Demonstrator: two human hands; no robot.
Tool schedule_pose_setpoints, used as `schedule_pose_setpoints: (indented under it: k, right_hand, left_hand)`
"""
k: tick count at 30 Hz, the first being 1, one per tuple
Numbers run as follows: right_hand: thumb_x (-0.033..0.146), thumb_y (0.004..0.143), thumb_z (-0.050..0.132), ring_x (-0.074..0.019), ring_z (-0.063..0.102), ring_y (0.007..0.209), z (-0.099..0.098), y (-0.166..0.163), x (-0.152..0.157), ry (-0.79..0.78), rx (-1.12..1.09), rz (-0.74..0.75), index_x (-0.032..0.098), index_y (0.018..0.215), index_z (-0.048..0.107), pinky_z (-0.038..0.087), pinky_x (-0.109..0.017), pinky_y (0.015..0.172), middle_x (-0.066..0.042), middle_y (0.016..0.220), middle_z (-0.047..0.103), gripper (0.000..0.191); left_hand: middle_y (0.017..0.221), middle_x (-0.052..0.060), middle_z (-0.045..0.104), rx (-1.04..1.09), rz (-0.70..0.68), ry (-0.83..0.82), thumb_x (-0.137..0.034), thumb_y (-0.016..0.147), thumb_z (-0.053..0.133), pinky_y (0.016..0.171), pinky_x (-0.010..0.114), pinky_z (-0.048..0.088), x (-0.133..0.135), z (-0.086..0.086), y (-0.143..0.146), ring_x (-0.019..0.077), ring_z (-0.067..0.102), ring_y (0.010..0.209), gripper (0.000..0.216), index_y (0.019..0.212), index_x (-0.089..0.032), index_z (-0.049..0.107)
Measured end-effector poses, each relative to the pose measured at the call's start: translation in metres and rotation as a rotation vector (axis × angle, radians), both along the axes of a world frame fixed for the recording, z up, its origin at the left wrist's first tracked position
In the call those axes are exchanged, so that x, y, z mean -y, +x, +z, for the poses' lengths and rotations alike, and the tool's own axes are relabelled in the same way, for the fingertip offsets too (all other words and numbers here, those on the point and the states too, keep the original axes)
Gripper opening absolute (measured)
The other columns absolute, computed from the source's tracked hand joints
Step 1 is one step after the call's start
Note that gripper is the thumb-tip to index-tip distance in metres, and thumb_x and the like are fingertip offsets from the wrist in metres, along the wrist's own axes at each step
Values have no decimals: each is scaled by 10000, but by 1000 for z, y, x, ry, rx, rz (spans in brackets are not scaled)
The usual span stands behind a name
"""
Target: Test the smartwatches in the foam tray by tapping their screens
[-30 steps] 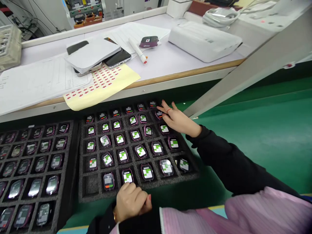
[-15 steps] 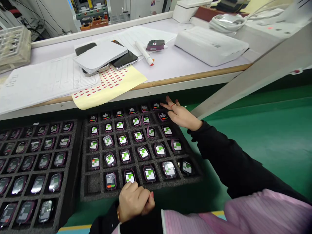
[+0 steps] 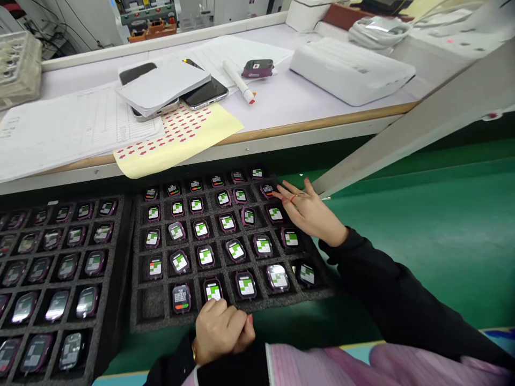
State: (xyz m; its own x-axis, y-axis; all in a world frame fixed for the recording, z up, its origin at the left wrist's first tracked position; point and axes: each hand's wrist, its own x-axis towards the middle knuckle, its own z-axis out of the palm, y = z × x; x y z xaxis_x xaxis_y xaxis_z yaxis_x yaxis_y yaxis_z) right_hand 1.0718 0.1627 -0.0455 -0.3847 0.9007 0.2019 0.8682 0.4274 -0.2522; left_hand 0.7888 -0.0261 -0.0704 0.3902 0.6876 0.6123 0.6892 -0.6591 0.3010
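Observation:
A black foam tray [image 3: 151, 304] holds rows of smartwatches with purple cases, each in its own compartment. Most screens show white and green blocks; several show dark text with a red and green strip. My right hand [image 3: 316, 214] is open over the tray's right edge, its fingers stretched out to a dark-screened watch [image 3: 267, 191] in the second row. Behind it, the far corner watch [image 3: 257, 173] shows white and green. At the tray's near edge my left hand [image 3: 223, 328] is closed in a fist, just below a lit watch [image 3: 213, 290]; its palm is hidden.
To the left lies a second foam tray [image 3: 108, 279] of watches. The bench [image 3: 277, 110] above carries papers [image 3: 72, 123], phones [image 3: 205, 94], a marker [image 3: 238, 81], a single watch [image 3: 258, 68] and a white box [image 3: 350, 69]. A slanted metal post [image 3: 386, 142] stands on the right.
My right hand has drawn back from the far corner watch towards the one in front of it. That corner screen went from dark text to white and green. My left hand stayed put.

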Motion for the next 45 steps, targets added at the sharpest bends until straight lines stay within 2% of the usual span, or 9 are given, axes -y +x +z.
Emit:
schedule_pose_setpoints:
  k: [5,11,15,19,24,32,38,45]
  right_hand:
    - [266,1042,205,-355,410,1435,3,-1,-6,-37,-18,18,59,1362,617,207,-694,1210,-182,1418,575,561]
    - [274,1045,231,-314,391,1454,11,-22,-31,-91,-95,95,118,1409,580,185,-672,1227,-141,1463,543,529]
    - [262,1044,229,-302,395,1454,7,-41,-53,-101,-104,122,152,1449,545,197,-650,1235,-119,1470,543,526]
    - [262,1039,222,-316,396,1453,-1,-52,-67,-118,-74,137,127,1432,548,250,-644,1218,-142,1478,530,528]
    - [252,1040,209,-339,372,1462,-2,-59,-67,-121,-37,181,74,1445,517,246,-663,1205,-169,1494,504,538]
    - [233,1052,199,-297,372,1467,6,-90,-69,-76,-1,304,109,1465,500,255,-612,1221,-150,1499,505,526]
    - [183,1009,282,-386,436,1412,5,-110,-78,-79,48,354,21,1336,604,275,-698,1162,-223,1383,592,487]
    - [177,1024,246,-310,428,1432,11,-134,-75,-59,34,435,69,1404,560,254,-623,1219,-153,1435,569,504]
  left_hand:
    - [505,-15,422,5,-1,2,-140,930,506,552,337,251,0,0,1,153,334,549,362,575,-190,455]
    - [505,-13,421,5,17,5,-137,931,495,552,338,246,1,-1,1,149,348,543,365,572,-192,453]
    - [506,-14,420,0,16,14,-141,933,498,552,336,244,0,-1,0,148,350,540,367,573,-192,450]
    - [504,-16,416,-2,16,20,-134,924,500,549,334,245,0,0,0,147,346,539,358,574,-191,449]
    - [500,-16,421,5,17,25,-143,917,506,544,333,254,0,-1,0,150,343,539,351,573,-193,450]
    - [491,-22,427,3,29,38,-141,876,528,546,323,259,2,-4,0,137,367,527,312,577,-195,456]
    - [487,-21,430,-8,34,41,-144,840,544,526,320,265,3,-3,-1,137,374,522,280,578,-201,465]
    - [489,-20,430,-11,42,43,-157,855,536,522,324,266,4,-4,0,137,374,521,296,571,-199,464]
